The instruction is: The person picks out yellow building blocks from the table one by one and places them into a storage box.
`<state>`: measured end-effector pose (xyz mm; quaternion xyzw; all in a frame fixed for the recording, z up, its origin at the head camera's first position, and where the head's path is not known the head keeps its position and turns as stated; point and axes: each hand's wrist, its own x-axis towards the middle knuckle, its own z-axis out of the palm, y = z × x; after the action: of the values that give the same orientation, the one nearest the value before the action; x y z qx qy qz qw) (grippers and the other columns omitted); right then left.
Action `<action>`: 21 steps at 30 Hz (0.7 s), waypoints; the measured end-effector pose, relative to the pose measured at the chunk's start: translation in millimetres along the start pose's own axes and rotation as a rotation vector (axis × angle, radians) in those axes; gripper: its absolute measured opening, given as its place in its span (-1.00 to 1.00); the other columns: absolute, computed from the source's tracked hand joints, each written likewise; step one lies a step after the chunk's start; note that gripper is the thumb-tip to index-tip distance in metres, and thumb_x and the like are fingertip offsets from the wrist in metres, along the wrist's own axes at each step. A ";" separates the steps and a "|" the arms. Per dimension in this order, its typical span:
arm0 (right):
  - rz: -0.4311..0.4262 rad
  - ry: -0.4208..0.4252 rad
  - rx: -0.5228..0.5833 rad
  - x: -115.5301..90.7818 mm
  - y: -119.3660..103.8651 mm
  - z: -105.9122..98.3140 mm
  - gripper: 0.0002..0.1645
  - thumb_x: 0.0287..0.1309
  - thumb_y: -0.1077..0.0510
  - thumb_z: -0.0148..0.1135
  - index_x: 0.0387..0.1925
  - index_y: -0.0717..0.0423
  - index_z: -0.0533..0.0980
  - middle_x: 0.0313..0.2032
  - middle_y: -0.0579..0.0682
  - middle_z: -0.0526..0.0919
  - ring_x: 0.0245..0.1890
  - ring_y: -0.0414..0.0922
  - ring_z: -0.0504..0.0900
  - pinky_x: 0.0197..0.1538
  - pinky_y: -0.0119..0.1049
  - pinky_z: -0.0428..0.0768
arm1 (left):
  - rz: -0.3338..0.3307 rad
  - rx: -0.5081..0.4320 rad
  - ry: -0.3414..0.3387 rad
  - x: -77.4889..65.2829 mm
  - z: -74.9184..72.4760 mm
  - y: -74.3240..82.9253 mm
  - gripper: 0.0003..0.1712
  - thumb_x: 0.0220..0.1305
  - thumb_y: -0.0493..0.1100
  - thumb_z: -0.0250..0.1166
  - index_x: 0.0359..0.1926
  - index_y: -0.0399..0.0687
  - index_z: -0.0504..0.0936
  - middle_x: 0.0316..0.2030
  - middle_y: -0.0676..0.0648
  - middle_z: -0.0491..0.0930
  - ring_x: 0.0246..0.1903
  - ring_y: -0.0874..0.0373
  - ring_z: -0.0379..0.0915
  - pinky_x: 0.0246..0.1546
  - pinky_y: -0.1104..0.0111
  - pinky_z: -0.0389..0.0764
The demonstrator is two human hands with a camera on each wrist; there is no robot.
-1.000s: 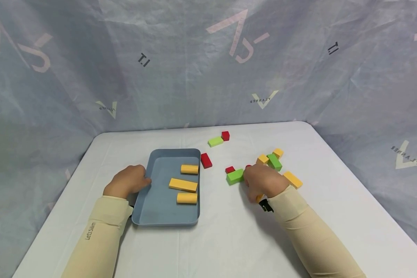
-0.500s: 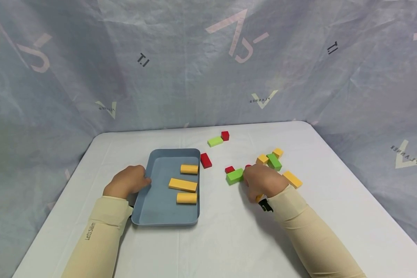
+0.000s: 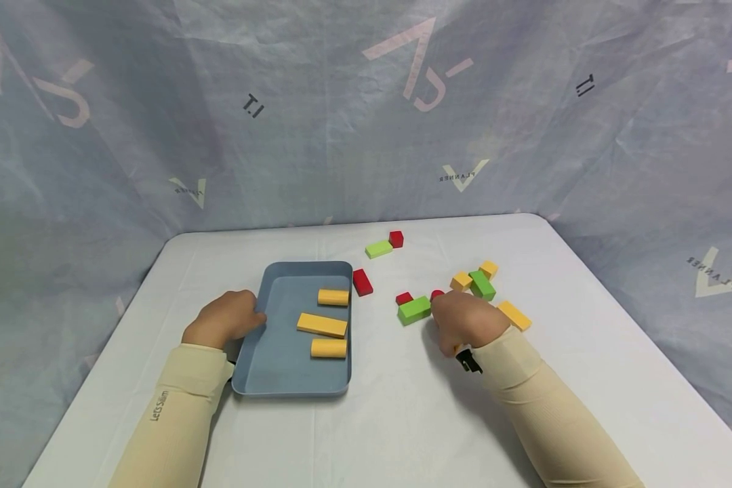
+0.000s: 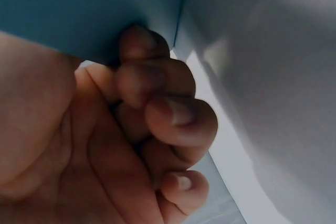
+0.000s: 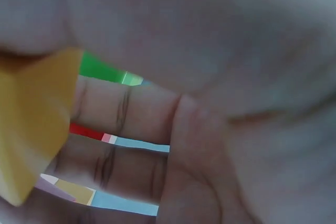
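Observation:
My left hand [image 3: 226, 318] grips the left rim of a blue-grey tray [image 3: 274, 366], thumb inside the wall; in the left wrist view its curled fingers [image 4: 181, 119] lie against the tray's outer side. Inside the tray are two yellow cylinders [image 3: 328, 348] and a flat yellow block [image 3: 321, 324]. Over the table's right half, my right hand [image 3: 468, 320] pinches a yellow block [image 5: 39, 114], mostly hidden from the head view. Just left of that hand lie a green block [image 3: 414, 310], a small red block [image 3: 404, 299] and a partly covered round red piece [image 3: 437, 295].
Behind the right hand are two yellow cubes [image 3: 461, 281] and a green block [image 3: 482, 285]; a flat yellow block [image 3: 514, 315] lies to its right. A red block [image 3: 362, 282] sits by the tray's right wall. Farther back are a light green block [image 3: 379, 249] and red cube [image 3: 396, 239].
My right hand has shifted very slightly to the right, showing a bit more of the round red piece. The left hand and tray have stayed in place.

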<state>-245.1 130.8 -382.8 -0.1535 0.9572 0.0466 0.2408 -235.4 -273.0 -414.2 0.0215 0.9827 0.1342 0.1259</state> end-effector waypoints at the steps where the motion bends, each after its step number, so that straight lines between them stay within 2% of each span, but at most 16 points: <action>1: -0.002 0.001 0.001 -0.1 0.0 0.0 -0.68 -0.35 0.22 0.45 -0.46 0.06 0.48 -0.54 0.01 0.48 -0.52 -0.08 0.42 -0.56 -0.26 0.43 | 0.003 0.000 0.000 -0.1 0.1 0.0 -0.74 0.23 -0.12 0.17 -0.32 -0.29 0.58 -0.55 -0.09 0.52 -0.57 0.05 0.37 -0.57 0.19 0.44; 16: 0.008 0.008 0.016 4.9 0.0 1.0 -0.70 -0.30 0.27 0.32 -0.40 0.09 0.46 -0.60 -0.02 0.40 -0.65 -0.13 0.32 -0.64 -0.29 0.33 | -0.005 0.003 -0.001 -2.0 -0.5 1.6 -0.72 0.23 -0.12 0.17 -0.28 -0.31 0.58 -0.53 -0.08 0.52 -0.55 0.05 0.37 -0.53 0.17 0.45; 21: -0.002 0.036 0.022 4.4 0.3 0.8 -0.63 -0.29 0.28 0.27 -0.29 0.12 0.45 -0.63 -0.02 0.40 -0.67 -0.13 0.30 -0.65 -0.29 0.31 | -0.007 0.003 -0.004 -1.8 -1.1 1.7 -0.70 0.23 -0.12 0.17 -0.25 -0.33 0.57 -0.51 -0.09 0.53 -0.55 0.05 0.38 -0.52 0.17 0.45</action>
<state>-248.5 129.9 -385.6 -0.1528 0.9616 0.0329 0.2255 -233.9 -271.8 -412.4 0.0183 0.9827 0.1324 0.1281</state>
